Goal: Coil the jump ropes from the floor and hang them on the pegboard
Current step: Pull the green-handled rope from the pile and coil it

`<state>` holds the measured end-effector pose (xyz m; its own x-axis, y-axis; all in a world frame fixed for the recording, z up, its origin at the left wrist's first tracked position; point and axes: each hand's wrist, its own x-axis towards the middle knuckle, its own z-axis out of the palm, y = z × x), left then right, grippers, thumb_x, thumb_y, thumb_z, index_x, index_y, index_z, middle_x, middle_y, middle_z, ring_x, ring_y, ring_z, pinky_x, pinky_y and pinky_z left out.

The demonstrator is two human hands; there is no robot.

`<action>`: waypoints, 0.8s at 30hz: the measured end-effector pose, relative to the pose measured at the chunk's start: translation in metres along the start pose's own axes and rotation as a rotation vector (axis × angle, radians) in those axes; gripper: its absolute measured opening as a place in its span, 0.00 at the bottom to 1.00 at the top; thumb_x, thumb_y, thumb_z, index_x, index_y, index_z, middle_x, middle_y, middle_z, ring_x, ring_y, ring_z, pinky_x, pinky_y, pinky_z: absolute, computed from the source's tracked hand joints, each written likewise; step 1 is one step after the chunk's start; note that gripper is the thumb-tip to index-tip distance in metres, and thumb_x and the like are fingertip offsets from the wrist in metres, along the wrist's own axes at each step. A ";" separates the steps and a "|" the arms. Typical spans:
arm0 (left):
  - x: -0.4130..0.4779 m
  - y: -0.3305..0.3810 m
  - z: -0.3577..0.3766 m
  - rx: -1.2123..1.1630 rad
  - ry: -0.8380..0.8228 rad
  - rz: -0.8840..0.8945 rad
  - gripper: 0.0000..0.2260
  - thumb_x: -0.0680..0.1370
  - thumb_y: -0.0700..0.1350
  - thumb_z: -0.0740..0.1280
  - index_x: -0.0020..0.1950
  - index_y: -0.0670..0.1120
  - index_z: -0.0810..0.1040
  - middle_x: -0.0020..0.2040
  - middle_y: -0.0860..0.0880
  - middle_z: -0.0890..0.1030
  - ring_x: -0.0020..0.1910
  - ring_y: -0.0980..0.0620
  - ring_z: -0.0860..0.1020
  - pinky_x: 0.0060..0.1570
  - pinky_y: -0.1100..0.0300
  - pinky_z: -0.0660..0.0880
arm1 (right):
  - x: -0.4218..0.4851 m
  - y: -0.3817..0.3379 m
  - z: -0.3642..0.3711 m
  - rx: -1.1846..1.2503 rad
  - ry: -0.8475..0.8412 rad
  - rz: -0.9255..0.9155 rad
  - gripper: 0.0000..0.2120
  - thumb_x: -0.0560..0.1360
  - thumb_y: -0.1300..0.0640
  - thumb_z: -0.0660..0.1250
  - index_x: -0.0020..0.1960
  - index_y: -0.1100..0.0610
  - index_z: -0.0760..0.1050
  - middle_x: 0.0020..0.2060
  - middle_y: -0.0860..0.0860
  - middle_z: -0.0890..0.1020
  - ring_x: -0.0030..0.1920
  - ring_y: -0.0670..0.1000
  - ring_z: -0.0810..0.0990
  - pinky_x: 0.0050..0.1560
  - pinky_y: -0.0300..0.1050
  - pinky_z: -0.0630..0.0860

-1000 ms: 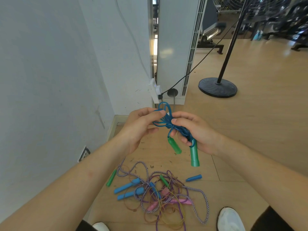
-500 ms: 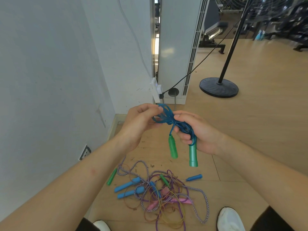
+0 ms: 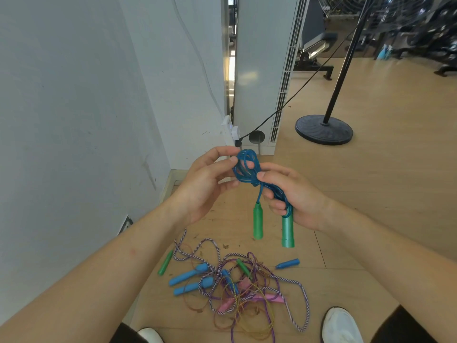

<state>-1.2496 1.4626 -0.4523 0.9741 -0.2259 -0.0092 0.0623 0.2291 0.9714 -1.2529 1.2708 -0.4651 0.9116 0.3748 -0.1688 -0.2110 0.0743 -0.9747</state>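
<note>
Both hands hold a blue jump rope (image 3: pixel 247 169) at chest height: left hand (image 3: pixel 205 186) pinches the coil's loops, right hand (image 3: pixel 294 194) grips its lower strands. Best keep loops tight, tucking the end snugly.

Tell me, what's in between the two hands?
In the head view, a coiled translucent blue jump rope fills the gap between the left hand and the right hand. Both hands pinch it, and its two green plastic handles hang below.

White wall (image 3: pixel 74 95) left, wooden floor (image 3: pixel 383 194), black round stand base (image 3: pixel 324 131), gym equipment (image 3: pixel 315 49) beyond.
</note>
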 end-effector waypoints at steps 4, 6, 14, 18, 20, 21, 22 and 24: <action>-0.001 -0.002 0.001 -0.021 -0.068 -0.032 0.07 0.83 0.40 0.61 0.59 0.47 0.75 0.46 0.50 0.84 0.47 0.52 0.79 0.46 0.58 0.74 | -0.003 -0.002 0.003 -0.069 -0.033 0.028 0.11 0.81 0.56 0.62 0.58 0.50 0.81 0.29 0.49 0.67 0.23 0.47 0.61 0.23 0.39 0.58; -0.002 -0.002 0.003 -0.033 -0.104 -0.046 0.07 0.83 0.40 0.59 0.59 0.46 0.74 0.41 0.52 0.83 0.45 0.53 0.78 0.48 0.58 0.75 | -0.004 -0.002 0.004 -0.067 -0.075 0.054 0.12 0.81 0.56 0.61 0.61 0.55 0.79 0.28 0.49 0.65 0.22 0.46 0.61 0.23 0.38 0.57; 0.000 -0.001 0.003 0.008 -0.093 -0.086 0.10 0.84 0.44 0.59 0.63 0.45 0.76 0.38 0.50 0.76 0.43 0.52 0.75 0.50 0.56 0.74 | -0.004 -0.007 0.004 0.044 -0.087 0.096 0.13 0.79 0.58 0.63 0.63 0.58 0.76 0.26 0.46 0.61 0.21 0.44 0.60 0.22 0.37 0.58; -0.001 0.000 0.008 0.048 -0.096 -0.106 0.10 0.81 0.50 0.64 0.50 0.45 0.79 0.37 0.49 0.75 0.40 0.54 0.76 0.45 0.59 0.75 | -0.003 -0.005 0.004 -0.007 -0.013 0.071 0.06 0.78 0.59 0.66 0.53 0.57 0.80 0.26 0.47 0.62 0.21 0.45 0.60 0.22 0.39 0.57; -0.001 -0.003 0.011 0.111 -0.037 -0.061 0.09 0.78 0.47 0.69 0.42 0.44 0.78 0.36 0.48 0.76 0.37 0.54 0.78 0.43 0.61 0.77 | -0.003 -0.004 0.005 -0.047 0.002 0.053 0.05 0.78 0.60 0.67 0.51 0.56 0.81 0.26 0.49 0.62 0.21 0.46 0.61 0.21 0.39 0.57; -0.001 -0.004 0.012 0.128 -0.001 -0.038 0.08 0.78 0.45 0.70 0.40 0.43 0.78 0.36 0.48 0.76 0.37 0.54 0.79 0.42 0.61 0.77 | -0.003 -0.003 0.006 -0.065 0.007 0.049 0.05 0.78 0.61 0.67 0.51 0.57 0.80 0.26 0.49 0.62 0.21 0.46 0.61 0.21 0.38 0.57; 0.000 -0.006 0.012 0.135 0.025 -0.024 0.06 0.78 0.42 0.70 0.42 0.42 0.80 0.36 0.48 0.77 0.37 0.54 0.80 0.41 0.61 0.78 | -0.003 -0.002 0.007 -0.074 0.011 0.050 0.05 0.78 0.61 0.66 0.52 0.57 0.79 0.26 0.49 0.62 0.21 0.46 0.61 0.21 0.38 0.57; 0.001 -0.006 0.011 0.137 0.047 -0.020 0.05 0.78 0.37 0.68 0.51 0.36 0.82 0.35 0.49 0.80 0.39 0.54 0.81 0.42 0.62 0.78 | -0.003 -0.002 0.007 -0.059 0.018 0.067 0.06 0.78 0.61 0.66 0.54 0.57 0.78 0.26 0.49 0.63 0.21 0.46 0.61 0.21 0.38 0.57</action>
<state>-1.2515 1.4510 -0.4555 0.9822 -0.1841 -0.0370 0.0548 0.0925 0.9942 -1.2577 1.2757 -0.4612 0.9025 0.3601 -0.2364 -0.2513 -0.0056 -0.9679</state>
